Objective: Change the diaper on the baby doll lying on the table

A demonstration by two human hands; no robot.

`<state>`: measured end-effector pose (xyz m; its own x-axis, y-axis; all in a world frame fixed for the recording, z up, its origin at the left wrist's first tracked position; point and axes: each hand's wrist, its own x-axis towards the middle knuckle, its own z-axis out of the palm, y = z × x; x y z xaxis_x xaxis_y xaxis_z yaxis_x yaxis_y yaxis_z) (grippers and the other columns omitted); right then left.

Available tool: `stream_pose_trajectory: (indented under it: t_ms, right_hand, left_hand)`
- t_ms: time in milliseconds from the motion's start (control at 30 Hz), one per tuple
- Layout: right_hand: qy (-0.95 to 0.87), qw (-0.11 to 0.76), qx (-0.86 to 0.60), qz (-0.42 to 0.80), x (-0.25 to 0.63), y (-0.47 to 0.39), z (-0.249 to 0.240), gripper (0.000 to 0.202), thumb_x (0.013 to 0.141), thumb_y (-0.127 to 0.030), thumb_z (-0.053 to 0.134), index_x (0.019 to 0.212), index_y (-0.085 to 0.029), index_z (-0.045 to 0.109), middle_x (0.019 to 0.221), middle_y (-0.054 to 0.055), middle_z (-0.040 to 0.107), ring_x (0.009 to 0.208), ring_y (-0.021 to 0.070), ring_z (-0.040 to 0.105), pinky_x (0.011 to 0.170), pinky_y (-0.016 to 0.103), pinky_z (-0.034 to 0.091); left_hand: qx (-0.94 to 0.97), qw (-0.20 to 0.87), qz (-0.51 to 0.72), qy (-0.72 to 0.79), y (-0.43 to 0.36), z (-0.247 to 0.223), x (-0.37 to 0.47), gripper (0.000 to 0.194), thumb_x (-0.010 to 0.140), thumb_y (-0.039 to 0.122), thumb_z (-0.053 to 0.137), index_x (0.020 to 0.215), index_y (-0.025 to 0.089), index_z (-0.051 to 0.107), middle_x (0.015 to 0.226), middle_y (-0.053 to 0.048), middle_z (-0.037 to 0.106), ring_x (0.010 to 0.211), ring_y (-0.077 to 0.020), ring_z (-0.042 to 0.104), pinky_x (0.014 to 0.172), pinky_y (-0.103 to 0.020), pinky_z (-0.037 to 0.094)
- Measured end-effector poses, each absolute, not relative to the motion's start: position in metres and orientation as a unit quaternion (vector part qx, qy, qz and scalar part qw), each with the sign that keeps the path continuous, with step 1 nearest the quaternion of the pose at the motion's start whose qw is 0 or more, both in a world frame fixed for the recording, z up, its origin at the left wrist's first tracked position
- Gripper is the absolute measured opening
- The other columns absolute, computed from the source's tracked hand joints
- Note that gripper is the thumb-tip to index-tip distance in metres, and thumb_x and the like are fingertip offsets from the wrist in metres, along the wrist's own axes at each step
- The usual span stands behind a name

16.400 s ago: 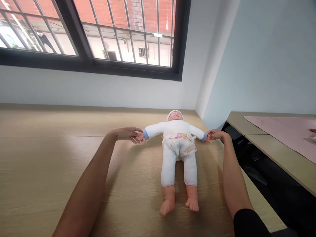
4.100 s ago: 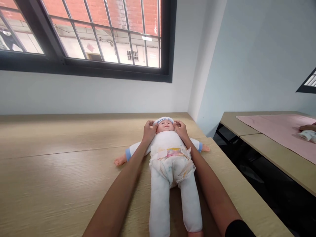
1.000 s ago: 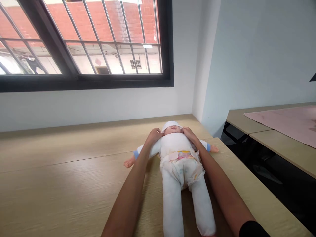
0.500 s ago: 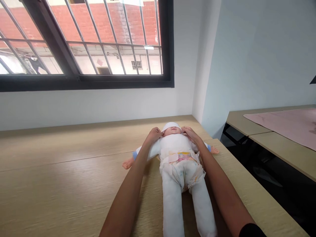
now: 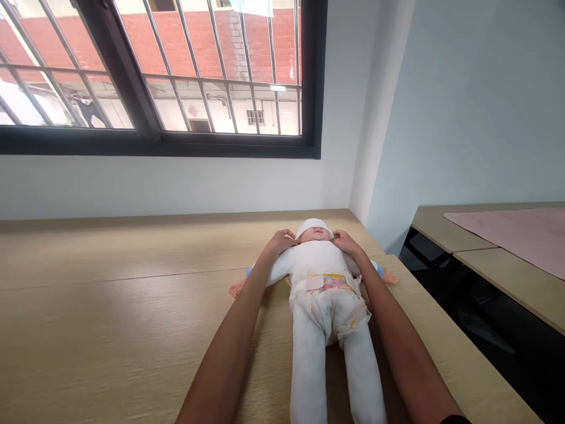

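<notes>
A baby doll (image 5: 324, 288) in a white suit and diaper (image 5: 331, 297) lay on its back on the wooden table (image 5: 110, 318), legs toward the camera. The left hand (image 5: 281, 241) and right hand (image 5: 345, 240) rested at its neck, fingers on either side of the head; how tightly they gripped could not be told. Beyond stood a barred window (image 5: 176, 76).
</notes>
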<state>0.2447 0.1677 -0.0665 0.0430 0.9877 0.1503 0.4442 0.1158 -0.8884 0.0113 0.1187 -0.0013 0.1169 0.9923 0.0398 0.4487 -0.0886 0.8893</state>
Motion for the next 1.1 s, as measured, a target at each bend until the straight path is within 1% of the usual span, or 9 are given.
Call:
stream_pose_trajectory:
  t_ms: [167, 267, 367, 533, 700, 833, 900, 967, 1100]
  right_hand:
    - [-0.592, 0.458, -0.599, 0.284, 0.241, 0.171, -0.066, 0.013, 0.064, -0.011, 0.055, 0.076, -0.018, 0.058, 0.084, 0.002, 0.065, 0.083, 0.0167, 0.058, 0.079, 0.027, 0.044]
    - [-0.604, 0.448, -0.581, 0.311, 0.243, 0.167, -0.067, 0.011, 0.063, -0.017, 0.058, 0.075, -0.017, 0.058, 0.078, 0.001, 0.065, 0.077, 0.0158, 0.058, 0.07, 0.025, 0.045]
    - [-0.626, 0.43, -0.548, 0.349, 0.248, 0.165, -0.067, 0.018, 0.06, -0.024, 0.063, 0.075, -0.017, 0.059, 0.074, 0.0, 0.064, 0.071, 0.0148, 0.058, 0.062, 0.022, 0.043]
    - [-0.641, 0.398, -0.584, 0.3, 0.248, 0.167, -0.064, 0.016, 0.056, -0.023, 0.064, 0.07, -0.017, 0.058, 0.069, -0.002, 0.063, 0.068, 0.014, 0.056, 0.063, 0.023, 0.042]
    - [-0.618, 0.405, -0.629, 0.241, 0.243, 0.171, -0.062, 0.008, 0.055, -0.015, 0.059, 0.053, -0.019, 0.052, 0.054, -0.002, 0.055, 0.063, 0.0153, 0.052, 0.061, 0.025, 0.037]
    - [-0.613, 0.422, -0.634, 0.212, 0.242, 0.173, -0.06, 0.011, 0.056, -0.019, 0.061, 0.052, -0.02, 0.051, 0.057, -0.002, 0.056, 0.065, 0.0151, 0.05, 0.062, 0.025, 0.036]
    - [-0.621, 0.431, -0.606, 0.248, 0.243, 0.172, -0.06, 0.011, 0.056, -0.024, 0.063, 0.056, -0.02, 0.053, 0.06, -0.003, 0.056, 0.065, 0.014, 0.05, 0.062, 0.024, 0.036]
    - [-0.617, 0.435, -0.562, 0.337, 0.246, 0.171, -0.06, 0.012, 0.055, -0.027, 0.064, 0.059, -0.019, 0.056, 0.06, -0.004, 0.055, 0.063, 0.0127, 0.048, 0.059, 0.023, 0.035]
    - [-0.582, 0.444, -0.515, 0.446, 0.249, 0.167, -0.06, 0.009, 0.057, -0.027, 0.056, 0.056, -0.018, 0.054, 0.06, -0.004, 0.054, 0.061, 0.0111, 0.048, 0.057, 0.021, 0.037]
  left_hand:
    - [0.629, 0.396, 0.383, 0.549, 0.125, -0.009, 0.006, 0.014, 0.053, 0.025, 0.066, 0.062, 0.018, 0.058, 0.063, 0.001, 0.061, 0.065, -0.0159, 0.055, 0.055, -0.023, 0.039]
    - [0.631, 0.402, 0.393, 0.535, 0.126, -0.014, 0.0, 0.01, 0.057, 0.024, 0.063, 0.064, 0.018, 0.062, 0.07, -0.001, 0.066, 0.071, -0.0175, 0.059, 0.058, -0.024, 0.042]
    - [0.626, 0.409, 0.408, 0.524, 0.135, -0.02, 0.0, 0.01, 0.06, 0.021, 0.06, 0.069, 0.018, 0.063, 0.075, -0.003, 0.069, 0.075, -0.0172, 0.062, 0.062, -0.024, 0.044]
    - [0.618, 0.405, 0.433, 0.517, 0.163, -0.032, 0.011, 0.012, 0.065, 0.02, 0.058, 0.075, 0.016, 0.064, 0.08, -0.006, 0.07, 0.071, -0.0164, 0.064, 0.063, -0.025, 0.047]
    - [0.623, 0.361, 0.445, 0.533, 0.183, -0.042, 0.016, 0.003, 0.066, 0.015, 0.059, 0.067, 0.016, 0.062, 0.072, -0.004, 0.068, 0.069, -0.0166, 0.062, 0.061, -0.025, 0.047]
    - [0.623, 0.343, 0.45, 0.54, 0.184, -0.047, 0.014, 0.006, 0.07, 0.014, 0.058, 0.065, 0.017, 0.058, 0.066, -0.001, 0.062, 0.06, -0.0135, 0.06, 0.059, -0.024, 0.046]
    - [0.621, 0.34, 0.451, 0.543, 0.182, -0.049, 0.013, 0.009, 0.072, 0.012, 0.057, 0.065, 0.017, 0.055, 0.063, 0.0, 0.059, 0.056, -0.0118, 0.058, 0.057, -0.023, 0.046]
    - [0.619, 0.343, 0.449, 0.545, 0.182, -0.05, 0.012, 0.01, 0.073, 0.011, 0.056, 0.066, 0.017, 0.053, 0.061, 0.002, 0.057, 0.053, -0.0112, 0.058, 0.055, -0.022, 0.046]
    - [0.615, 0.348, 0.448, 0.548, 0.181, -0.051, 0.012, 0.009, 0.075, 0.011, 0.056, 0.07, 0.018, 0.052, 0.057, 0.004, 0.054, 0.048, -0.0103, 0.057, 0.05, -0.019, 0.043]
